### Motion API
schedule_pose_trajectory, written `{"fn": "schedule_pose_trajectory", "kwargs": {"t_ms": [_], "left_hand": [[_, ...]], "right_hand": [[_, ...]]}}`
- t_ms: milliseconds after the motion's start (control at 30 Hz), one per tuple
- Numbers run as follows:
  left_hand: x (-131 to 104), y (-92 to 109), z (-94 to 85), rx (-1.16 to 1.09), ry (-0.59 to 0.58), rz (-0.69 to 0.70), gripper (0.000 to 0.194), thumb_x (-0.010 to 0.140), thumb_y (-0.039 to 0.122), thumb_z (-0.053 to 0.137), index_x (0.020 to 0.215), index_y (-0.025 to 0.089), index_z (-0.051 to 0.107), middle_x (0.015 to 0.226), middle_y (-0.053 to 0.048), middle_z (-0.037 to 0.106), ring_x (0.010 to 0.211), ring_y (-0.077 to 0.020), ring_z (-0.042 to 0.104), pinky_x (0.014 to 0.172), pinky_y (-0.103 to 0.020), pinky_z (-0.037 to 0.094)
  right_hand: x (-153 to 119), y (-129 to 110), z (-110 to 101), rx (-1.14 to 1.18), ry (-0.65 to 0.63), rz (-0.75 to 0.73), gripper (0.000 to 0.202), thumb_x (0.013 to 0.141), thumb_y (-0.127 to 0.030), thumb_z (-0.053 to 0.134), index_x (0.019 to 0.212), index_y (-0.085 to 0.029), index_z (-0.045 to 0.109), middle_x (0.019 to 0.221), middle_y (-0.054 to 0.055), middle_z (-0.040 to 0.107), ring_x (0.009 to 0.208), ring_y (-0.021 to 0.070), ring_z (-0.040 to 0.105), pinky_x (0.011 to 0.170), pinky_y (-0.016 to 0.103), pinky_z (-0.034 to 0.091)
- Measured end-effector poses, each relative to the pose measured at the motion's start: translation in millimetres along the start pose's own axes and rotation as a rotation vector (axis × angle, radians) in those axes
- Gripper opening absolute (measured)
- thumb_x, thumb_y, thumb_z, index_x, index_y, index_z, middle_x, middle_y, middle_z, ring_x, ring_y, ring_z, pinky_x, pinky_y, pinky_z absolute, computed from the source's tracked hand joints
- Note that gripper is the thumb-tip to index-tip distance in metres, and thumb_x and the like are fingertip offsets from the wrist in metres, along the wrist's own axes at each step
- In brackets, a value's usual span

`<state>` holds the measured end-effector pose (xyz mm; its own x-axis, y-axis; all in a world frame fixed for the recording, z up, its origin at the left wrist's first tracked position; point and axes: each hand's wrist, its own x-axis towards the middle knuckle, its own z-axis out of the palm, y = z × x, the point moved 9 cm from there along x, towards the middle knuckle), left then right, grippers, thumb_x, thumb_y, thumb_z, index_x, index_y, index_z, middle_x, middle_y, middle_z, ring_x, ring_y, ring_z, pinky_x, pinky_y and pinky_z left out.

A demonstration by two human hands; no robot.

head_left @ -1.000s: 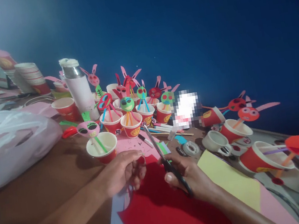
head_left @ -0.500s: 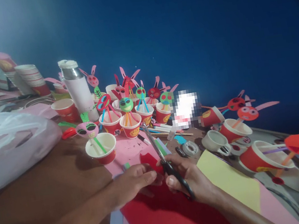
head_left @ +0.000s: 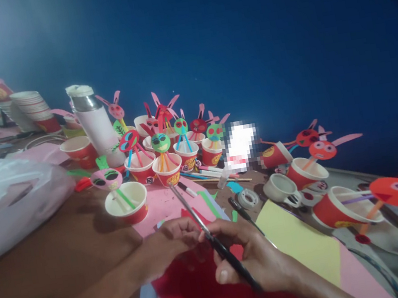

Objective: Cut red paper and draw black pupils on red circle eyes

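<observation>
My right hand is wrapped round the black handles of a pair of scissors, whose closed-looking metal blades point up and to the left. Close beside it, my left hand has its fingers curled near the base of the blades; what they hold, if anything, is hidden. Beneath both hands lies a large red paper sheet, and a smaller red piece shows behind the fingers. A yellow sheet is to the right of my right hand.
Paper cups with paper faces on sticks stand behind the hands. A white bottle rises at back left, near a plastic bag. To the right are a small mug, a tape roll and more cups.
The view has shifted slightly, so most objects sit further left. My right hand and the scissors have turned a little, and a dark pen-like tool now shows beside the tape roll.
</observation>
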<state>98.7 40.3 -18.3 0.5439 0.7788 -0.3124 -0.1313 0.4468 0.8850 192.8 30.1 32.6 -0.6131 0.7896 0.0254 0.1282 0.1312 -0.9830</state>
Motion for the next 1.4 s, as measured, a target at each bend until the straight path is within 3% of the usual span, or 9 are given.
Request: {"fn": "schedule_pose_trajectory", "kwargs": {"t_ms": [167,267,500,667,800,967,1100,1233,1400], "left_hand": [[-2,4,-3.2,-0.077,0.016,-0.028,0.039,0.066,0.048,0.071,0.071,0.011,0.06,0.058,-0.002,0.06,0.043,-0.0073,0.049,0.042,-0.018,0.039],[-2,0,-15.9,-0.08,0.102,-0.074,0.036,0.066,0.047,0.07,0.07,0.014,0.058,0.051,-0.002,0.06,0.037,-0.0058,0.044,0.037,-0.015,0.031],[-1,10,-27.3,-0.059,0.176,-0.083,0.038,0.069,0.049,0.066,0.065,0.014,0.054,0.045,0.003,0.051,0.033,-0.0026,0.032,0.035,-0.016,0.02],[1,13,-39.9,-0.096,0.289,-0.048,0.032,0.072,0.045,0.064,0.074,0.013,0.058,0.047,0.005,0.05,0.035,-0.0015,0.028,0.037,-0.015,0.019],[2,10,-42.7,-0.18,0.32,-0.065,0.027,0.078,0.042,0.057,0.078,0.014,0.058,0.053,0.001,0.057,0.038,-0.0032,0.035,0.039,-0.015,0.024],[2,10,-40.0,-0.155,0.342,-0.099,0.028,0.069,0.038,0.067,0.076,0.014,0.056,0.057,0.0,0.061,0.038,-0.0032,0.037,0.038,-0.015,0.025],[3,9,-41.8,-0.096,0.321,-0.092,0.031,0.065,0.039,0.071,0.072,0.014,0.055,0.056,0.002,0.059,0.038,-0.0026,0.037,0.037,-0.016,0.026],[1,13,-46.2,-0.019,0.297,-0.051,0.028,0.07,0.041,0.066,0.075,0.014,0.058,0.05,0.003,0.055,0.037,-0.0039,0.037,0.037,-0.016,0.026],[-6,17,-47.9,0.027,0.279,-0.01,0.026,0.075,0.037,0.063,0.081,0.012,0.06,0.054,0.001,0.058,0.041,-0.0045,0.04,0.04,-0.017,0.029]], "right_hand": [[2,3,-3,0.008,0.0,0.06,0.037,0.069,-0.027,0.072,0.103,-0.019,0.06,0.064,-0.004,0.052,0.059,0.0119,0.049,0.056,0.023,0.04],[4,5,-6,0.053,0.014,0.075,0.036,0.068,-0.028,0.072,0.1,-0.017,0.059,0.063,-0.003,0.052,0.058,0.0115,0.048,0.056,0.023,0.039],[7,18,-8,0.16,0.031,0.129,0.042,0.067,-0.032,0.075,0.102,-0.016,0.057,0.063,-0.002,0.057,0.057,0.011,0.049,0.056,0.023,0.039],[8,25,-4,0.217,0.025,0.186,0.043,0.068,-0.035,0.075,0.1,-0.014,0.056,0.064,-0.001,0.056,0.057,0.0105,0.048,0.055,0.023,0.038],[13,21,-5,0.184,0.02,0.212,0.041,0.067,-0.035,0.075,0.097,-0.015,0.058,0.064,-0.002,0.054,0.056,0.0105,0.046,0.054,0.023,0.037],[12,19,-11,0.116,-0.003,0.222,0.038,0.069,-0.036,0.072,0.098,-0.016,0.058,0.062,-0.002,0.053,0.057,0.0116,0.048,0.056,0.023,0.04],[-4,19,-10,-0.122,-0.036,0.213,0.04,0.072,-0.036,0.068,0.107,-0.021,0.056,0.071,0.0,0.06,0.062,0.0138,0.055,0.058,0.022,0.044],[-18,17,9,-0.42,-0.174,0.108,0.034,0.072,-0.033,0.069,0.104,-0.029,0.063,0.082,0.001,0.067,0.072,0.0175,0.059,0.066,0.023,0.045],[-38,43,39,-0.809,-0.317,-0.031,0.041,0.077,-0.021,0.06,0.116,-0.029,0.055,0.071,-0.002,0.069,0.059,0.0145,0.062,0.051,0.018,0.041]]}}
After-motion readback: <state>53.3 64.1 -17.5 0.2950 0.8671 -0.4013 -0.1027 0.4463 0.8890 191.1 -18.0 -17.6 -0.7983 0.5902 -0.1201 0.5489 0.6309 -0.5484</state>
